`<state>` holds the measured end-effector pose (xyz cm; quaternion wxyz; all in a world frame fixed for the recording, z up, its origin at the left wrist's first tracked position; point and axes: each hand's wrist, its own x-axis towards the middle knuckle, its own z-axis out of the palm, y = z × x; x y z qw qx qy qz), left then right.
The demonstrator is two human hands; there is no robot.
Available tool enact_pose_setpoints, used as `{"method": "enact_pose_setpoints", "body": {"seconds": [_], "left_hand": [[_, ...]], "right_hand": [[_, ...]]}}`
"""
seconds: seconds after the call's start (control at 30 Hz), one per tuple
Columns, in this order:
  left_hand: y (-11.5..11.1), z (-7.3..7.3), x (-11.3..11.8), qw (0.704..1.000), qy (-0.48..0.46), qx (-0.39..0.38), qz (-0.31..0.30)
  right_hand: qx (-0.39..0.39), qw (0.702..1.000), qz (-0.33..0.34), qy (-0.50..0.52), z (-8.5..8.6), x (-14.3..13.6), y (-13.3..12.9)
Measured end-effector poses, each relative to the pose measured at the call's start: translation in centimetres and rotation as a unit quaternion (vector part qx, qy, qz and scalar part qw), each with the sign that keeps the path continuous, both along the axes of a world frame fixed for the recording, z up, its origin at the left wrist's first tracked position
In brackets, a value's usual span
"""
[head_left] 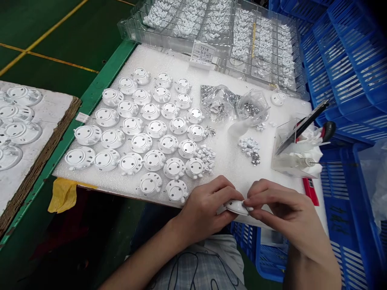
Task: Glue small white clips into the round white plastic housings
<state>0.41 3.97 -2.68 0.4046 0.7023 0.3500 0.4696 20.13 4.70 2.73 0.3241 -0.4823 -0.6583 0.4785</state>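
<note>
Near the front edge of the white foam-topped table [223, 161], my left hand [208, 205] grips a round white part [237, 207] between thumb and fingers. The fingertips of my right hand [275, 201] are pinched at the part's right end, at a small white piece on its rim; whether they hold that piece is too small to tell. Similar white round parts [151, 160] lie in rows to the left, each with dark dots on its face. Small white pieces [249, 146] and a little pile of shiny metal bits [255, 158] lie beyond my hands.
Clear plastic trays [187, 20] of white pieces line the back, by a paper label [202, 53]. Bags of metal bits [219, 106] lie mid-table. A clear box [293, 157] with tools stands right, near a red object [310, 191]. Blue crates [347, 201] flank the table.
</note>
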Motion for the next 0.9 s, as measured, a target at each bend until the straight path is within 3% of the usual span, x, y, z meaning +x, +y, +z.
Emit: {"method": "enact_pose_setpoints", "body": {"seconds": [0.23, 0.47, 0.73, 0.9], "left_hand": [[0.2, -0.1, -0.2, 0.999, -0.006, 0.006, -0.031], [0.1, -0.2, -0.2, 0.999, -0.005, -0.001, -0.032], [0.2, 0.0, -0.3, 0.999, -0.005, -0.005, -0.038], [0.2, 0.1, -0.3, 0.999, -0.001, -0.006, -0.037]], "right_hand": [[-0.078, 0.995, 0.007, 0.059, -0.4, -0.4, 0.2], [-0.088, 0.992, 0.009, 0.085, -0.6, -0.3, 0.1], [-0.166, 0.981, -0.019, 0.096, -0.6, 0.7, -0.2], [-0.166, 0.977, 0.005, 0.131, -1.0, 0.4, -0.1]]}}
